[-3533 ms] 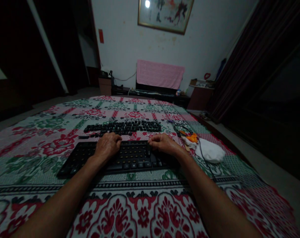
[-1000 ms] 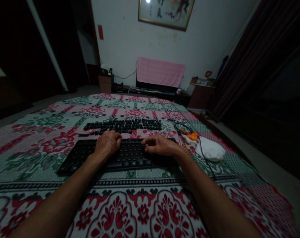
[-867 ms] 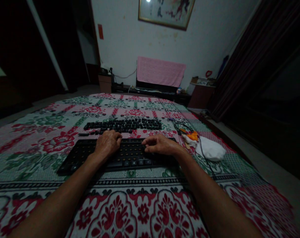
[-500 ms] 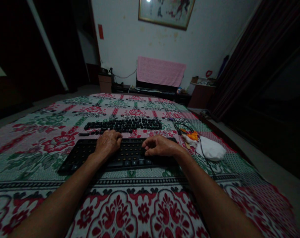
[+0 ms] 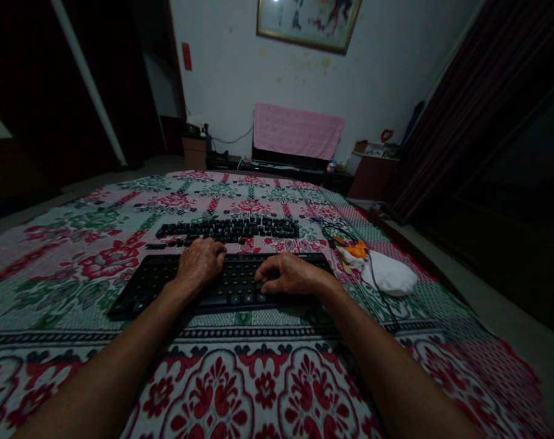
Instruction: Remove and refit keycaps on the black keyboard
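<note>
A black keyboard (image 5: 244, 267) lies on the patterned bedcover, most of its keycaps off and rows of small key posts bare. A few keycaps still sit along its near edge. My left hand (image 5: 200, 263) is closed on the keyboard's far edge left of the middle, its fingertips partly hidden. Over the right part of the board hovers or rests my right hand (image 5: 289, 274), thumb and forefinger curved and apart, tips close to the key posts. Nothing shows between them. Beyond the board lie several loose black keycaps (image 5: 231, 229) in rows.
Right of the keyboard are a white cloth bundle (image 5: 393, 274), an orange item (image 5: 356, 249) and a dark cable (image 5: 375, 277). The floral bedcover (image 5: 107, 262) spreads all round. Farther off, a pink towel (image 5: 297, 129) hangs over a screen by the wall.
My right hand has shifted slightly left and nearer to me over the keyboard, its thumb and forefinger lower. My left hand stays in place.
</note>
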A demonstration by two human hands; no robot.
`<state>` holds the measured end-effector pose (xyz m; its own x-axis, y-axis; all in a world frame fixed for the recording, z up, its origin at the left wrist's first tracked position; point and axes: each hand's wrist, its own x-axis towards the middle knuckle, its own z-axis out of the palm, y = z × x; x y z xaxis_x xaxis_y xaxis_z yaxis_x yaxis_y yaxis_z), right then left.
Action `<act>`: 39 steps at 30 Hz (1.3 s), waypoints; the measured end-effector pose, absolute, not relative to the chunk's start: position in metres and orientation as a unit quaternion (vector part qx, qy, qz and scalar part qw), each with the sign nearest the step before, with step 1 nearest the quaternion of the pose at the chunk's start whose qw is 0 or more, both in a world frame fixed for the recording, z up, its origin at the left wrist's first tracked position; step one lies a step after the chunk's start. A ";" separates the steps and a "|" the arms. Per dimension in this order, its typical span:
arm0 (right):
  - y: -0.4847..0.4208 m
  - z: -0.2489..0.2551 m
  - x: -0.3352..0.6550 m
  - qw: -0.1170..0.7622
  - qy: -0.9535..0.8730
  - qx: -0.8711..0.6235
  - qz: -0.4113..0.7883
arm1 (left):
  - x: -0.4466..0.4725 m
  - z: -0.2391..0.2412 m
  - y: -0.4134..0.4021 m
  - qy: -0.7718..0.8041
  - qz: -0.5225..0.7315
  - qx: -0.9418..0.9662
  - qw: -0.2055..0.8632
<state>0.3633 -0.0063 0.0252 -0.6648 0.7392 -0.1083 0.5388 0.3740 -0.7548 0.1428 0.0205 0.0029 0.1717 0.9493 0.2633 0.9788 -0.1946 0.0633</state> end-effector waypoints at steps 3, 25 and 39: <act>-0.006 0.026 0.365 0.119 -0.819 -0.386 0.408 | 0.143 0.003 0.020 -0.633 -0.126 -0.762 0.055; -0.010 0.033 0.369 0.120 -0.843 -0.375 0.367 | 0.143 0.004 0.019 -0.633 -0.127 -0.761 0.055; -0.012 0.034 0.365 0.106 -0.866 -0.398 0.284 | 0.143 0.005 0.019 -0.636 -0.131 -0.759 0.049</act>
<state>0.3651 -0.0117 0.0342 -0.6600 0.7501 -0.0425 0.6298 0.5215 -0.5756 0.1429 0.0191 0.0047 0.1579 0.9523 0.2613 0.9779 -0.1874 0.0922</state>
